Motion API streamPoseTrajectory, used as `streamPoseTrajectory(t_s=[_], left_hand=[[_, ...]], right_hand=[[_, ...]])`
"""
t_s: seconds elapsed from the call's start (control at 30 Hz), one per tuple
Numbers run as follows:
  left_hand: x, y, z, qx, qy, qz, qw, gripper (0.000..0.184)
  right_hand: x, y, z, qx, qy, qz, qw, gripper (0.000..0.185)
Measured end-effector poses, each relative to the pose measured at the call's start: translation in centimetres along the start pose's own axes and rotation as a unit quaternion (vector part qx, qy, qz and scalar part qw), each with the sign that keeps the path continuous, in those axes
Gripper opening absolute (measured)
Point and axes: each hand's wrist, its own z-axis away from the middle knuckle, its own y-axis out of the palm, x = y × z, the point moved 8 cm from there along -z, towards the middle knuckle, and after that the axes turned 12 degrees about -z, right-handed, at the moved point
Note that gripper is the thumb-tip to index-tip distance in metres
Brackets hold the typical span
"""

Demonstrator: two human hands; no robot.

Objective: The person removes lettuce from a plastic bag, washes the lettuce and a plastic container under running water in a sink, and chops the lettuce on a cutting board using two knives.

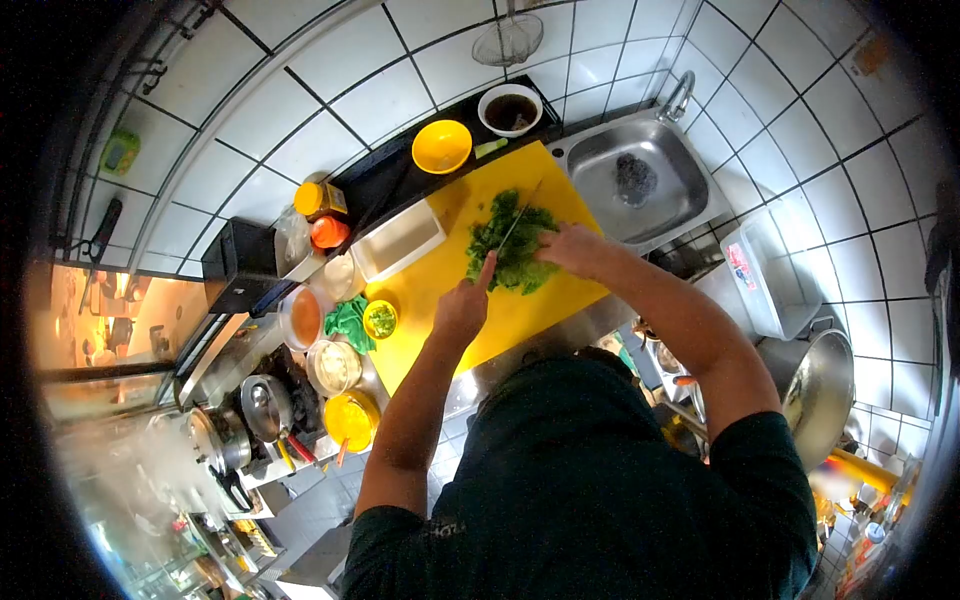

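Note:
A heap of chopped leafy greens (513,268) lies on the large yellow cutting board (440,342). My left hand (463,308) is closed around the handle of a kitchen knife (516,222), one finger stretched along it toward the blade. The blade lies across the greens, its tip pointing away from me. On the right side of the heap, my right hand (574,250) grips the leaves with curled fingers, close to the blade. A small yellow bowl of chopped green pieces (380,319) stands by the board's left edge.
Beyond the board are a white tray (398,242), a yellow bowl (442,147) and a white bowl of dark liquid (510,110). A steel sink (640,185) adjoins on the right. Left are a green cloth (348,322), several tubs and a pan (266,407).

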Motion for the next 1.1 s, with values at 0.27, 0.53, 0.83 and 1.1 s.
streamPoseTrajectory(t_s=[0.27,0.53,0.83,1.1], left_hand=[[-0.3,1.1,-0.1,0.024,0.004,-0.003,1.000,0.078],[-0.8,1.6,0.6,0.013,0.004,0.000,1.000,0.078],[-0.6,2.5,0.4,0.043,0.003,0.016,0.999,0.075],[-0.8,1.6,0.5,0.078,0.006,0.011,0.997,0.076]], right_hand=[[0.2,0.2,-0.1,0.018,0.013,0.015,1.000,0.054],[0.4,0.8,0.5,-0.023,-0.009,0.013,1.000,0.049],[0.5,0.1,0.6,-0.039,-0.019,0.005,0.999,0.046],[0.1,0.6,1.0,-0.077,-0.012,-0.023,0.997,0.043]])
